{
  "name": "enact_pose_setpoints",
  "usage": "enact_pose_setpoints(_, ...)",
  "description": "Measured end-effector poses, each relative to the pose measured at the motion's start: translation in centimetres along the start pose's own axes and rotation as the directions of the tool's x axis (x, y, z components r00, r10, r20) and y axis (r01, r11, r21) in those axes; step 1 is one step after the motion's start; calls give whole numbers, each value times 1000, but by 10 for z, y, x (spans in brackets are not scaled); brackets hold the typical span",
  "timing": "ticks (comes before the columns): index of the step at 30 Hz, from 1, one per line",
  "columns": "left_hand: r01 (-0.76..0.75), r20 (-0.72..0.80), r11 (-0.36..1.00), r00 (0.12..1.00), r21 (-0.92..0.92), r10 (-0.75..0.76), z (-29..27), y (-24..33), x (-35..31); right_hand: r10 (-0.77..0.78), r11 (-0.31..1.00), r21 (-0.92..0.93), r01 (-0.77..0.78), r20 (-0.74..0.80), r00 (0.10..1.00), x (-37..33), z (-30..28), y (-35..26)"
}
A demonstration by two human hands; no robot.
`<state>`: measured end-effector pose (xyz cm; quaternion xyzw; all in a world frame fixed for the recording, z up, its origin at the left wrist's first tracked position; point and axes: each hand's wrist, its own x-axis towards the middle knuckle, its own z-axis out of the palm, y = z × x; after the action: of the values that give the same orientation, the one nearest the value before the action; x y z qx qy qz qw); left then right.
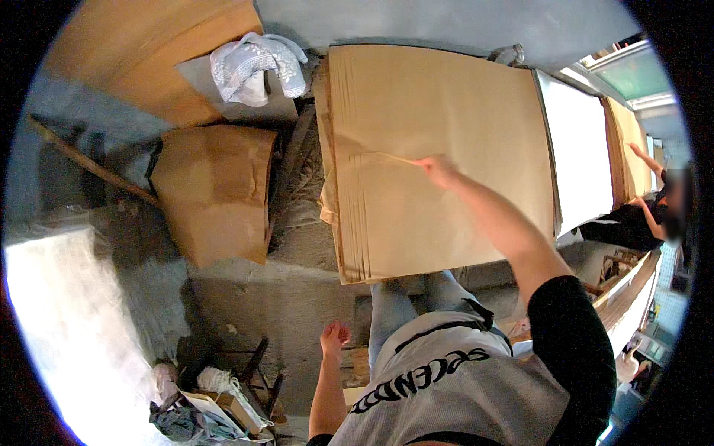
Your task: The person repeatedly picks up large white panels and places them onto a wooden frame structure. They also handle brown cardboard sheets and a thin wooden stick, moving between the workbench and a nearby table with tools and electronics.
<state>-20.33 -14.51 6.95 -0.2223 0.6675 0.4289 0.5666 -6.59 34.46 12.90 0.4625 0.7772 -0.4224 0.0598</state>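
Note:
A large stack of brown paper sheets [446,104] lies in front of me, its left-hand edges fanned out in narrow steps. Over the middle of the stack, my right hand [440,171] is closed round a thin, light-coloured stick [398,158]. The stick points left towards the fanned edges; motion blurs it, and I cannot tell whether its tip touches the paper. Down at my left side, away from the stack, my left hand [335,338] hangs with its fingers curled in and nothing visible in them.
White sheets [576,149] lie right of the stack, and beyond them a co-worker's hand [636,151] is over more brown paper [627,137]. Left are a brown sheet-covered surface [216,178], a pale patterned cloth [256,67] and a slanted wooden pole [93,163]. Clutter [216,401] sits lower left.

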Motion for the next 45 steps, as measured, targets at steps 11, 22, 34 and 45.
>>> enact_pose_setpoints(11,-12,76,988,997,152,0,-4,-3,16,-74,988,-149,49,-167,983,30,57,-10)
enact_pose_setpoints(22,-43,102,971,995,237,20,-17,8,25,94,969,-214,-122,-135,986,0,34,-57)
enact_pose_setpoints(34,41,24,960,998,277,-50,-35,15,31,172,973,-137,-186,-111,979,3,47,-36)
enact_pose_setpoints(45,-31,90,963,996,268,7,-29,26,44,107,972,-195,-131,-132,985,-22,29,-9)
